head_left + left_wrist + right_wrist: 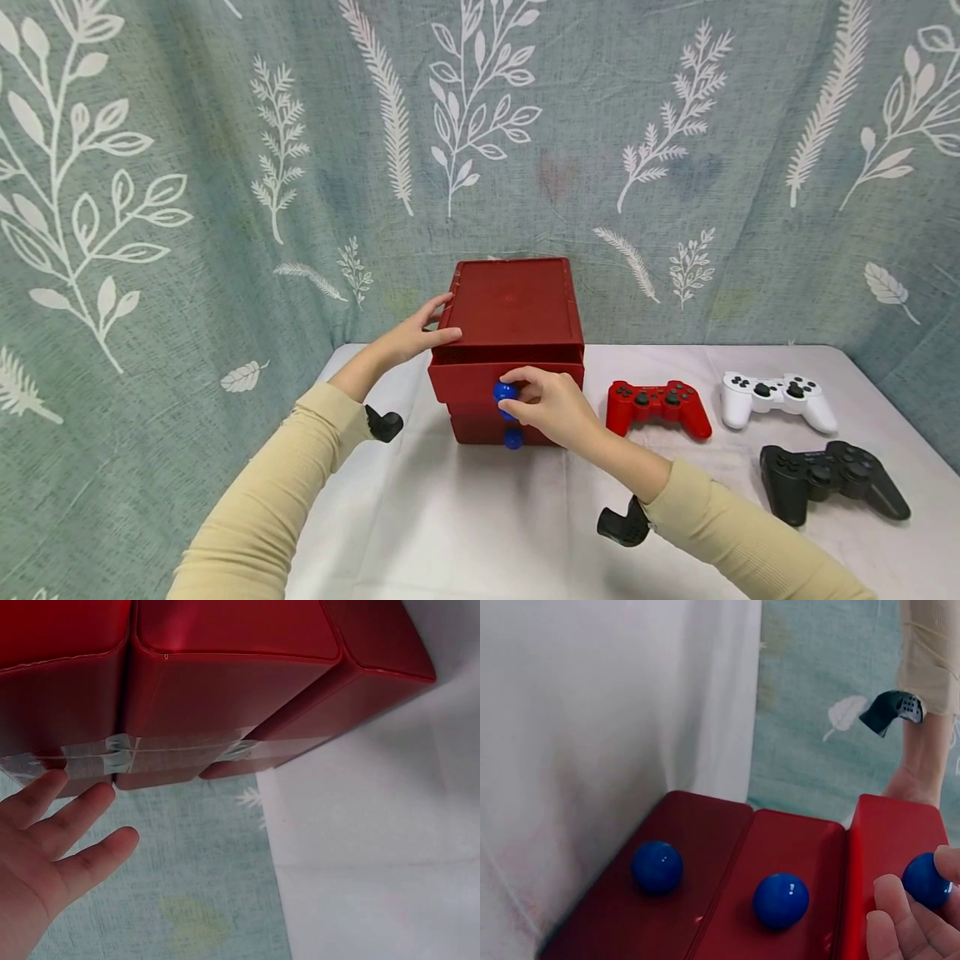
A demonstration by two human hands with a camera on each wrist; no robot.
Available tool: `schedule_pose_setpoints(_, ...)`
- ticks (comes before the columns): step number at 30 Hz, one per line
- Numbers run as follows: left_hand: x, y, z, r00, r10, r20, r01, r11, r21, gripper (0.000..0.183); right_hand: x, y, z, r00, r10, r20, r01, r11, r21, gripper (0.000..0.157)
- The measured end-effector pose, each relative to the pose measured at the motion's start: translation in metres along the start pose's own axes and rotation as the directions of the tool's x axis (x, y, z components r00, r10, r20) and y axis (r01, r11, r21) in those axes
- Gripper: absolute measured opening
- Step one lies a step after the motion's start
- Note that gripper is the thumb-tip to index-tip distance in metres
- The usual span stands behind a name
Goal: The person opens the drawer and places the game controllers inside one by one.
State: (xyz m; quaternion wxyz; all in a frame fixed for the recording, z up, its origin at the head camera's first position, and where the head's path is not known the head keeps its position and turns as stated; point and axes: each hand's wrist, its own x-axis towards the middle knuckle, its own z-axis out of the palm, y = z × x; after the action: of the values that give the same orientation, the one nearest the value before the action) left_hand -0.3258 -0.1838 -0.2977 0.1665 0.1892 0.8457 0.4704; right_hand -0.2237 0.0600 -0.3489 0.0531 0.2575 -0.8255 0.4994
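Note:
A small red drawer unit (510, 300) stands at the back of the table, with three drawers and a round blue knob on each. The top drawer (461, 382) juts out a little, leaving a dark gap under the unit's top. Thumb and fingers of my right hand (555, 406) pinch the top knob (924, 882). Below it, the middle knob (781, 901) and bottom knob (657, 867) sit on drawers that are pushed in. My left hand (412, 337) rests at the unit's left upper side, fingers spread; the left wrist view shows clear tape (180, 754) along that side.
To the right lie a red game controller (656, 404), a white controller (776, 398) and a black controller (832, 482). A green leaf-patterned curtain (562, 167) hangs behind the table and along its left side. White cloth (435, 517) covers the table.

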Motion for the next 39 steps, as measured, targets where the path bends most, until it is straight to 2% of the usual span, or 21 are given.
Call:
schedule_pose_setpoints(5,-0.011,0.017,0.003,1.0,-0.008,0.009,0.008,1.0,0.011,0.075,-0.002,-0.001,0.0,1.0,0.004,0.009,-0.004,1.0,-0.003,0.029)
schedule_pose_setpoints(8,-0.013,0.019,0.004,1.0,-0.014,0.007,0.014,1.0,0.011,0.073,-0.004,-0.001,0.001,1.0,0.012,0.014,-0.012,1.0,-0.001,0.029)
schedule_pose_setpoints(10,-0.013,0.018,0.003,1.0,-0.01,0.008,0.009,1.0,0.01,0.075,-0.005,-0.002,0.001,1.0,0.015,0.018,-0.015,1.0,0.0,0.029)
schedule_pose_setpoints(18,0.002,-0.007,-0.001,1.0,-0.006,-0.005,0.006,1.0,-0.001,0.075,-0.011,-0.005,0.004,0.999,0.023,0.037,-0.024,1.0,0.018,0.03)
schedule_pose_setpoints(26,0.002,-0.008,-0.001,1.0,0.025,0.0,-0.025,1.0,0.009,0.077,-0.018,-0.007,0.005,0.998,0.03,0.05,-0.032,0.999,0.041,0.03)
schedule_pose_setpoints(32,0.003,-0.009,-0.001,1.0,0.025,-0.001,-0.025,1.0,0.016,0.075,-0.023,-0.009,0.006,0.999,0.002,0.047,-0.004,0.999,0.04,0.029)
schedule_pose_setpoints(39,0.003,-0.008,-0.001,1.0,0.022,-0.001,-0.022,0.999,0.025,0.076,-0.028,-0.01,0.005,0.997,0.023,0.073,-0.026,0.998,0.051,0.028)
